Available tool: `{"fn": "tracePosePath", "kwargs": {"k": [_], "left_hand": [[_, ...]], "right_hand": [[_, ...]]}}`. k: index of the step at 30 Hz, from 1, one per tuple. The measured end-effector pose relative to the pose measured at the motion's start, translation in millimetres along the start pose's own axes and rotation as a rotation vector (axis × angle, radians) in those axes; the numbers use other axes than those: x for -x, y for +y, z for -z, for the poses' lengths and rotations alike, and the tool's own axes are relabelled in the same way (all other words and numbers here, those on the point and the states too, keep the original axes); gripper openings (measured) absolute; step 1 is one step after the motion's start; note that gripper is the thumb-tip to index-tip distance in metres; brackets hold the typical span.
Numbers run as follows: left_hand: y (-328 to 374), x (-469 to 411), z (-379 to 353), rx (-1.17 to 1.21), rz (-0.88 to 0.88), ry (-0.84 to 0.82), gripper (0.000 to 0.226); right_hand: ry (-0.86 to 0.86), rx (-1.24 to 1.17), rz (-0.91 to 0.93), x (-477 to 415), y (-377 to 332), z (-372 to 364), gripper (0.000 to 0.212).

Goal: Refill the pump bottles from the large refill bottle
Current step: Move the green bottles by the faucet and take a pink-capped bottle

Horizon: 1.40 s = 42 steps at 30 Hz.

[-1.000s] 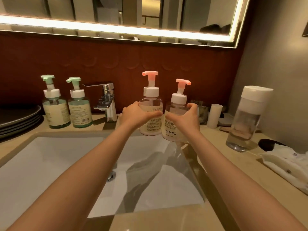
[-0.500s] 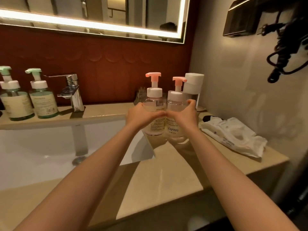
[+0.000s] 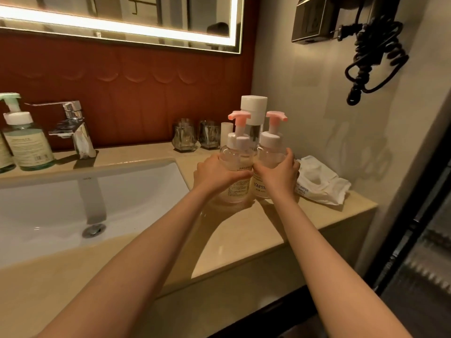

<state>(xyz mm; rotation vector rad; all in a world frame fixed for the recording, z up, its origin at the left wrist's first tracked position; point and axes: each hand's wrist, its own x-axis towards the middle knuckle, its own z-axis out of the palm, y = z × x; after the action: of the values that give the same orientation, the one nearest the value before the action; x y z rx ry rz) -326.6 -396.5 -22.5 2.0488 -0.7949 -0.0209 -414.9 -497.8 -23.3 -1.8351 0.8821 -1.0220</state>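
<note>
Each hand, left hand (image 3: 217, 173) and right hand (image 3: 280, 173), wraps its fingers round a pink pump bottle (image 3: 238, 167) (image 3: 268, 157) in front of the large refill bottle (image 3: 253, 111), seemingly staging them; unscrewing a pump likely comes next.

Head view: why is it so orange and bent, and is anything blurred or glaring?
Head view: the mirror's light strip is blown out, casting a warm tint; the faucet glints and drops a shadow into the sink; the left pink-pump bottle shows a doubled, ghosted cap; the wide lens bows the counter edge.
</note>
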Motion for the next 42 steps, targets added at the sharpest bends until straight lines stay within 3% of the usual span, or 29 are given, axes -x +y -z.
{"fn": "tracePosePath", "kwargs": {"k": [2, 5, 8, 11, 16, 18, 20, 24, 27, 30, 36, 40, 42], "left_hand": [[0.6, 2.8, -1.9, -0.01, 0.001, -0.005, 0.071], [1.3, 4.0, 0.7, 0.009, 0.006, -0.054, 0.075], [2.6, 3.3, 10.4, 0.045, 0.005, -0.185, 0.073], [-6.0, -3.3, 29.5, 0.152, 0.07, -0.337, 0.105], [-1.1, -13.1, 58.4, 0.275, -0.042, -0.347, 0.051], [6.1, -17.6, 58.8, 0.253, -0.095, -0.313, 0.039], [4.5, -26.6, 55.0, 0.195, -0.118, -0.247, 0.037], [-3.4, -36.8, 51.7, -0.118, -0.162, 0.001, 0.061], [1.1, -34.7, 45.3, -0.224, -0.159, 0.161, 0.053], [8.0, -32.8, 38.6, -0.292, -0.122, 0.238, 0.064], [7.2, -31.0, 43.3, -0.354, -0.042, 0.239, 0.079], [2.7, -32.8, 37.2, 0.06, -0.068, -0.012, 0.076], [4.5, -28.8, 37.3, 0.201, -0.079, -0.046, 0.049]], "right_hand": [[0.082, -0.009, 0.05, 8.0, 0.9, -0.5, 0.095], [0.263, -0.102, 0.345, 27.5, -1.7, -7.9, 0.073], [0.155, -0.178, 0.484, 39.9, -5.1, -20.0, 0.059], [-0.12, -0.28, 0.375, 43.2, -6.3, -29.2, 0.075], [-0.344, -0.192, 0.25, 33.5, -4.8, -37.4, 0.091], [-0.404, -0.125, 0.213, 26.5, -10.8, -45.0, 0.096], [-0.4, -0.078, 0.184, 17.9, -18.5, -51.2, 0.091], [-0.327, -0.073, 0.195, 12.8, -18.8, -59.9, 0.077], [-0.232, -0.02, 0.222, 15.0, -15.4, -68.2, 0.079], [-0.18, 0.018, 0.229, 12.9, -13.4, -71.8, 0.085], [-0.18, 0.069, 0.273, 13.7, -12.4, -75.6, 0.09], [-0.215, 0.06, 0.295, 14.3, -10.6, -78.9, 0.09], [-0.213, 0.063, 0.298, 15.1, -9.5, -80.0, 0.088]]}}
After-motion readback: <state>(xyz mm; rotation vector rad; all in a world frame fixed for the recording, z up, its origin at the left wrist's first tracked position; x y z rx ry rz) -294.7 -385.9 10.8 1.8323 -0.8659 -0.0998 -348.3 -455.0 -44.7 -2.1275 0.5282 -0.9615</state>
